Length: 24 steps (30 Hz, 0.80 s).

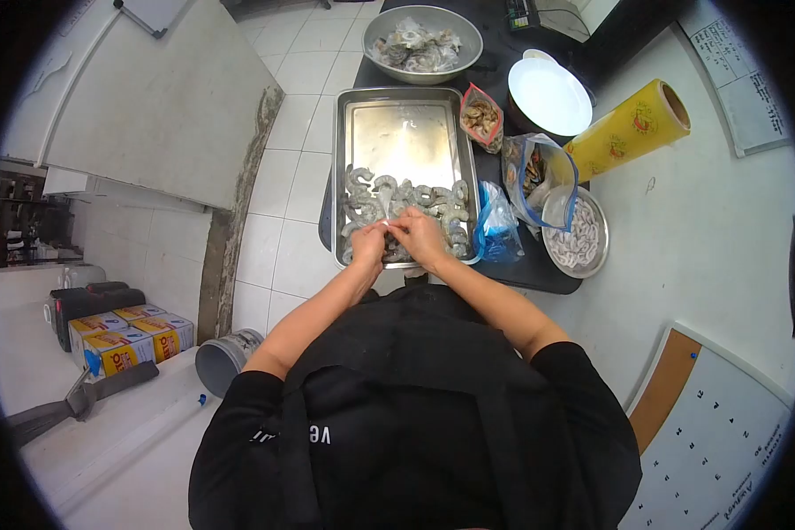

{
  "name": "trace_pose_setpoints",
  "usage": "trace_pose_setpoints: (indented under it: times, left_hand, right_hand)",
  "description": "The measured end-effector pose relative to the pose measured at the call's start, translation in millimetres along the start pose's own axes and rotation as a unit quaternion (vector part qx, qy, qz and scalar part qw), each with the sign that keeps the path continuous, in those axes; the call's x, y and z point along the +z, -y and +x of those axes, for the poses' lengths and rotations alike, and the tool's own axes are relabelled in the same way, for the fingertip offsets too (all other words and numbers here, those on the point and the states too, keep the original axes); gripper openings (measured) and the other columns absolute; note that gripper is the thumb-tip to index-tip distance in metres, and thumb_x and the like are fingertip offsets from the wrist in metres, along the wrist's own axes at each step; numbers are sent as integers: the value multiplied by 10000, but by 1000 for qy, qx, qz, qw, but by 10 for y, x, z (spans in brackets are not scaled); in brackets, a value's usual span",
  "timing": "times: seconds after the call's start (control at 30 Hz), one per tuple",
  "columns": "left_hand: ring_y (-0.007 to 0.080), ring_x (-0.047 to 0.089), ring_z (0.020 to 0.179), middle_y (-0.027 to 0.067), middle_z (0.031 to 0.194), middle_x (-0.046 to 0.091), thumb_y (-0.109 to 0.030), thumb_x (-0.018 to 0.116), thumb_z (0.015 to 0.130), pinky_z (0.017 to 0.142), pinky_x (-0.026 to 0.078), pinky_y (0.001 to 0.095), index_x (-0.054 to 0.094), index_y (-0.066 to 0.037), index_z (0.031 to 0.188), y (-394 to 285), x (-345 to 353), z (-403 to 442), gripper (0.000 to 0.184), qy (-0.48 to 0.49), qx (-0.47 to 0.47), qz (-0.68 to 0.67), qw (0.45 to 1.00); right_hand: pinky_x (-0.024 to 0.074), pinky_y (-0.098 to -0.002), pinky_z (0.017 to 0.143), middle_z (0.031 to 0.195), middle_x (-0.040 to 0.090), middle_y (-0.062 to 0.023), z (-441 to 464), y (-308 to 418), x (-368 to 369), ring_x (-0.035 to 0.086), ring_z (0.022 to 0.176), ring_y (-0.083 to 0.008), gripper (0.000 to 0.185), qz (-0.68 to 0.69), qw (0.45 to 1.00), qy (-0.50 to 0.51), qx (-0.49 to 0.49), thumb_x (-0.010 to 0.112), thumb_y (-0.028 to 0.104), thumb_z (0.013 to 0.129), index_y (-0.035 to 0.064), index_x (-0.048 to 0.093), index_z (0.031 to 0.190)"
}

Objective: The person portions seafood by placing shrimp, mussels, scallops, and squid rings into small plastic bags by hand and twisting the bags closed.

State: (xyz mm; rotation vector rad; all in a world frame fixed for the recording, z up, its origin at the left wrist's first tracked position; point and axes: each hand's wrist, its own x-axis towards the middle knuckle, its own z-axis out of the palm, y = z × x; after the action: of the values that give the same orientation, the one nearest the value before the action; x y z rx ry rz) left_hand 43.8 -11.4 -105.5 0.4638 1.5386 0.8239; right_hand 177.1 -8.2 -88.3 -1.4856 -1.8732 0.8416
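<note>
My left hand [368,246] and my right hand [422,238] meet over the near part of a metal tray [468,177]. Both are closed, fingertips pinched together around a small pale piece that looks like a shrimp [387,203]; the fingers partly cover it. Grey raw shrimps [424,194] lie in rows across the near half of the tray, around and under my hands. The tray's far half shows bare, wet metal.
Beyond the tray stands a metal bowl [375,49] of grey shrimp or shells. To the right are a red-edged bag [481,119], a clear zip bag [552,181], a blue bag [499,230], a bowl of pale shrimps [583,238], a white dish [549,93] and a yellow film roll [627,128].
</note>
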Motion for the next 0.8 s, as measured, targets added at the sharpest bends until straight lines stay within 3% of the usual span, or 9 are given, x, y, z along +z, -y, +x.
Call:
trace_pose_setpoints:
  times: [0.03,0.13,0.27,0.4,0.47,0.5,0.57,0.7,0.8]
  left_hand:
    - [111,489,579,10,740,584,-167,600,834,485,387,260,668,-65,945,9,5,-2,166,0,1,0,1000]
    - [114,443,568,-15,674,499,-188,633,811,438,373,285,581,-107,770,89,-5,70,104,-29,-120,-61,990]
    - [121,400,492,-11,607,432,-222,596,842,382,328,257,568,-114,751,14,27,-50,145,-29,-151,-102,983]
    - [129,410,479,-14,601,434,-224,613,832,421,369,268,604,-76,772,26,-18,-5,159,-10,-115,-73,991]
    - [171,493,588,25,685,470,-215,638,815,561,439,305,640,-31,815,265,-84,190,184,11,192,129,973]
    - [171,493,588,25,685,470,-215,638,815,561,439,305,640,-31,815,277,-106,236,184,11,192,126,973]
    - [218,528,841,81,873,492,-213,673,794,759,434,341,664,-24,867,299,-159,327,203,26,368,264,891]
    - [180,471,985,86,1089,435,-226,693,811,745,435,256,665,-50,925,121,-232,357,211,76,433,315,841]
    - [179,456,1037,67,1144,423,-250,673,844,861,403,292,669,-61,929,-9,-294,325,208,172,317,286,888]
  right_hand:
    - [450,-375,626,779,568,-116,-11,-31,46,582,697,-289,160,0,1000,-1,-1,685,150,770,82,715,911]
    - [468,-379,631,777,569,-97,-51,-75,175,602,707,-283,148,-18,1000,-1,11,677,178,776,73,714,874]
    - [475,-386,626,782,570,-91,-52,-87,245,605,700,-281,136,-23,998,2,51,671,194,774,59,681,790]
    - [471,-381,619,771,560,-89,-14,-171,257,603,691,-270,140,-11,999,-1,53,666,199,764,59,671,779]
    - [465,-373,612,752,547,-89,-5,-229,205,595,679,-259,151,-1,999,-2,41,661,205,755,55,664,770]
    - [465,-373,612,752,547,-89,17,-232,144,595,679,-259,151,-3,999,-1,40,661,205,755,55,664,770]
    - [457,-363,609,733,536,-97,77,-250,7,581,672,-259,160,9,997,56,48,656,207,750,49,662,775]
    - [440,-301,595,723,541,-65,153,-443,-14,553,654,-180,169,84,994,66,33,692,194,771,27,660,773]
    - [433,-263,581,720,567,-24,184,-454,-44,532,646,-116,173,142,985,87,46,700,179,789,11,659,800]
